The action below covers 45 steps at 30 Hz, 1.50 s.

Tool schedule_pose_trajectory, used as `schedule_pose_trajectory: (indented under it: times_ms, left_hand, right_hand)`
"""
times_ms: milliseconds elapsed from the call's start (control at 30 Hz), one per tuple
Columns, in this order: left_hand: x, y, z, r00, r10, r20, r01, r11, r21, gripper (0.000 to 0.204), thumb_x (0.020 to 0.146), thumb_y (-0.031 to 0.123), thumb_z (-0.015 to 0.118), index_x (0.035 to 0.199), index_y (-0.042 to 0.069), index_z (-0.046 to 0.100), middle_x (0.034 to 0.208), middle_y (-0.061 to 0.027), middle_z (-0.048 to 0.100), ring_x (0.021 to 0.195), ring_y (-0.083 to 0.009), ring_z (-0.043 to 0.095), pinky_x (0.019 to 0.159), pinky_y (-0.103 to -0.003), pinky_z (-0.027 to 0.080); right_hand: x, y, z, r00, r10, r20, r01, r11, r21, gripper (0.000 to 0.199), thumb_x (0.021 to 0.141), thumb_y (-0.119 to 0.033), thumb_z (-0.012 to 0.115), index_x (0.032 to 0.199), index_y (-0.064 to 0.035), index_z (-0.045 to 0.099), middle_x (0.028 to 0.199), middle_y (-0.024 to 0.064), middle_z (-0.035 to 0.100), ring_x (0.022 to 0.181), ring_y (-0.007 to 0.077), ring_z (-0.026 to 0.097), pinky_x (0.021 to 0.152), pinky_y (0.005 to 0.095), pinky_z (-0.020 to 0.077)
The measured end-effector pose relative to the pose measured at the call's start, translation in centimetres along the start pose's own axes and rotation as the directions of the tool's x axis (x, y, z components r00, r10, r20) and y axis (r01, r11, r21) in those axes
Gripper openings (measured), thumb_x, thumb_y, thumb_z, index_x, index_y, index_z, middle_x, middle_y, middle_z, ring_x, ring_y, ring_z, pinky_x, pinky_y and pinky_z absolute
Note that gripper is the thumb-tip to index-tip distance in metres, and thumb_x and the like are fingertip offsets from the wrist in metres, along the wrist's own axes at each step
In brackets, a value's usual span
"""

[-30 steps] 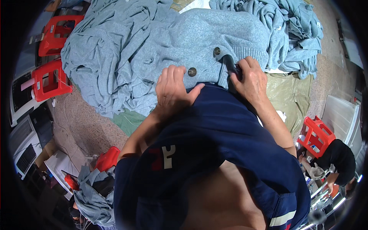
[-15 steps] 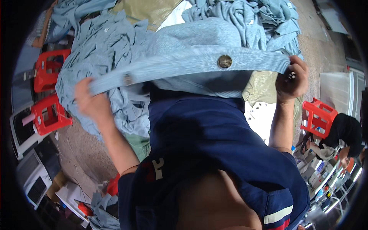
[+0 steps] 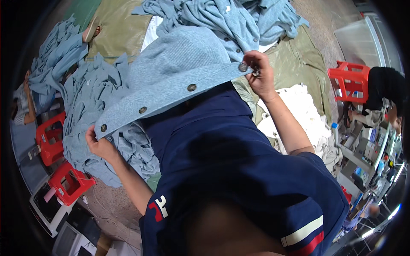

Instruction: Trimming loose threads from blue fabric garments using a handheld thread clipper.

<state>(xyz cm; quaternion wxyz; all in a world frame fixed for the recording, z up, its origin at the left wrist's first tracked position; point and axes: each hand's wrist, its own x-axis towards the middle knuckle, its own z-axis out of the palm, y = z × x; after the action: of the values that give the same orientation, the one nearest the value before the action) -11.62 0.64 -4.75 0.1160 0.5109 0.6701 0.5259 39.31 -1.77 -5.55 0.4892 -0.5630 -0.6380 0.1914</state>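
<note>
A light blue knitted cardigan (image 3: 179, 55) lies across my lap. Its front band is stretched out between my hands, slanting up from lower left to upper right, and several large dark buttons (image 3: 191, 87) sit along it. My left hand (image 3: 101, 147) pinches the band's lower-left end, just beside one button. At the upper-right end my right hand (image 3: 261, 76) grips the band next to another button. Something small and shiny shows at the right palm; I cannot make out what it is.
More blue knitwear (image 3: 94, 98) is heaped at my left and ahead. A white cloth pile (image 3: 299, 115) lies at right on an olive sheet (image 3: 294, 55). Red stools (image 3: 349, 81) stand on both sides. Other people sit at the far left and right, one with blue garments.
The cardigan band was nearly level and blurred; now it slants and is still, with more buttons showing. Both hands keep hold of it. The whole view has turned.
</note>
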Motion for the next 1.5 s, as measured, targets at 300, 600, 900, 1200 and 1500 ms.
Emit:
schedule_pose_trajectory:
  times_ms: [300, 600, 900, 1200, 1500]
  left_hand:
    - [-1.3, -3.8, 0.0, 0.966, -0.245, -0.079, 0.247, 0.969, 0.02, 0.031, 0.077, -0.009, 0.061, 0.107, -0.001, 0.06, 0.1, -0.0075, 0.062, 0.091, -0.0159, 0.058, 0.084, -0.028, 0.048]
    - [-3.3, -2.6, 2.2, 0.777, -0.63, 0.011, 0.553, 0.673, -0.491, 0.031, 0.087, -0.005, 0.059, 0.116, 0.001, 0.05, 0.102, -0.0138, 0.064, 0.087, -0.0236, 0.067, 0.077, -0.037, 0.058]
    - [-4.6, -1.7, 3.1, 0.839, -0.541, 0.052, 0.497, 0.726, -0.474, 0.02, 0.092, 0.003, 0.062, 0.109, 0.002, 0.051, 0.102, -0.0097, 0.064, 0.088, -0.0162, 0.064, 0.078, -0.03, 0.055]
    - [-5.4, -1.2, 3.5, 0.868, -0.493, 0.064, 0.45, 0.723, -0.524, 0.018, 0.092, 0.001, 0.061, 0.108, 0.001, 0.052, 0.102, -0.0101, 0.065, 0.09, -0.015, 0.064, 0.08, -0.028, 0.054]
    - [-5.6, -0.6, 4.5, 0.872, -0.488, 0.033, 0.413, 0.699, -0.584, 0.019, 0.089, -0.003, 0.06, 0.107, 0.002, 0.054, 0.096, -0.0077, 0.066, 0.083, -0.0127, 0.063, 0.074, -0.025, 0.051]
  right_hand:
    - [-2.4, 1.4, 1.0, 0.988, 0.143, 0.059, -0.147, 0.987, 0.067, 0.052, 0.073, 0.018, 0.056, 0.119, -0.0046, 0.052, 0.106, 0.0056, 0.059, 0.099, 0.0134, 0.062, 0.088, 0.0272, 0.0502]
    - [-2.9, 3.2, 1.4, 0.991, 0.132, 0.022, -0.134, 0.989, 0.07, 0.047, 0.071, 0.019, 0.057, 0.111, -0.005, 0.056, 0.097, 0.0045, 0.059, 0.081, 0.0119, 0.059, 0.073, 0.0237, 0.0471]
    - [0.0, -1.6, 1.0, 0.981, 0.046, 0.186, -0.005, 0.977, -0.213, 0.049, 0.066, 0.001, 0.053, 0.114, -0.0034, 0.057, 0.113, 0.0171, 0.051, 0.105, 0.0335, 0.052, 0.092, 0.0403, 0.0447]
    - [3.0, -6.1, 1.8, 0.943, -0.019, 0.331, 0.116, 0.954, -0.275, 0.04, 0.063, 0.003, 0.051, 0.1, -0.0027, 0.062, 0.109, 0.0125, 0.057, 0.101, 0.032, 0.053, 0.088, 0.0385, 0.0447]
    - [3.6, -9.5, 9.6, 0.837, -0.303, 0.455, 0.299, 0.951, 0.083, 0.029, 0.065, 0.0, 0.062, 0.093, -0.0055, 0.062, 0.095, 0.0107, 0.062, 0.092, 0.0317, 0.059, 0.075, 0.0397, 0.0497]
